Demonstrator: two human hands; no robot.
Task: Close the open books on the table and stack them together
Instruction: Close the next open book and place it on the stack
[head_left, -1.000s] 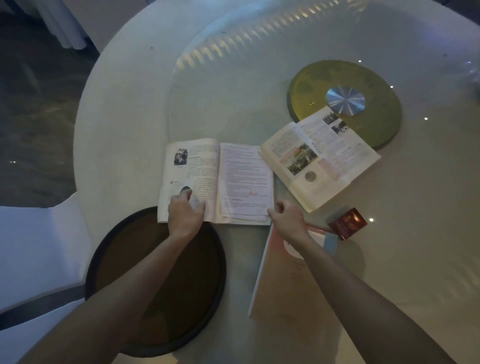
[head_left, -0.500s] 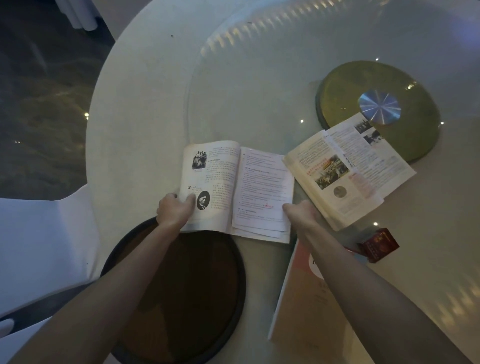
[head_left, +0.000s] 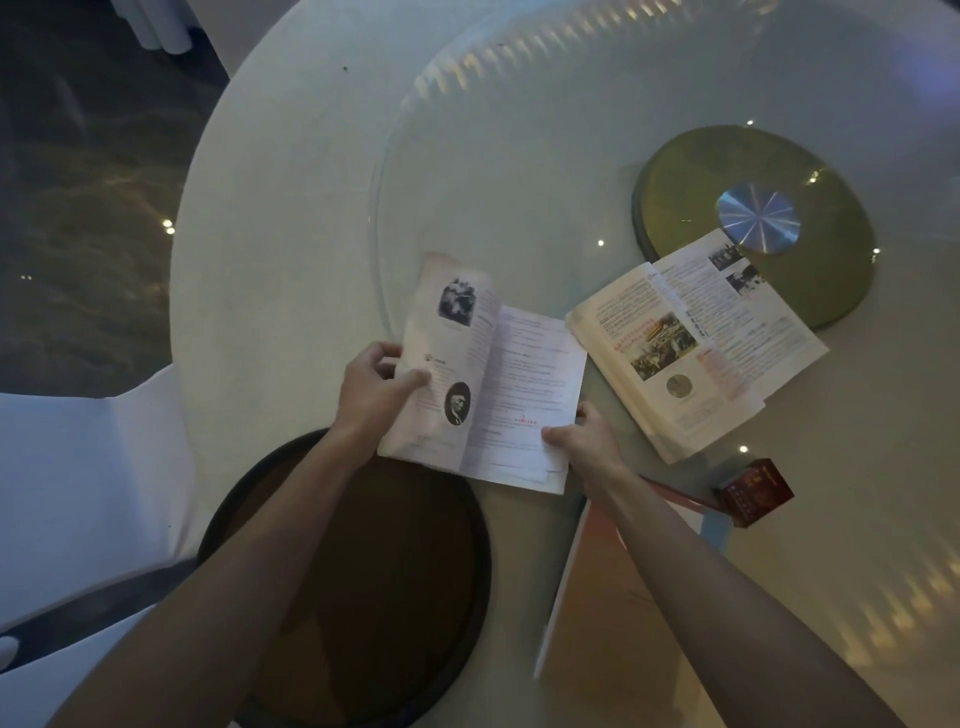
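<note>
An open book (head_left: 498, 384) with a portrait photo lies in the middle of the round table (head_left: 291, 218). My left hand (head_left: 371, 387) grips its left half, which is lifted and curling up toward the spine. My right hand (head_left: 584, 441) holds the lower right corner of its right page. A second open book (head_left: 691, 343) with colour pictures lies to the right, flat and untouched. A closed book with a pinkish cover (head_left: 613, 613) lies near the front edge, partly hidden under my right forearm.
A dark round tray (head_left: 395, 597) sits at the front left, under my left forearm. A green disc with a metal hub (head_left: 831, 270) lies at the back right. A small red box (head_left: 756, 491) stands right of the closed book. A white chair (head_left: 78, 493) is at left.
My left hand has slid to the book's left edge and lifted that half, which now folds up. My right hand moved onto the right page's corner. The camera shifted, so everything sits further right.
</note>
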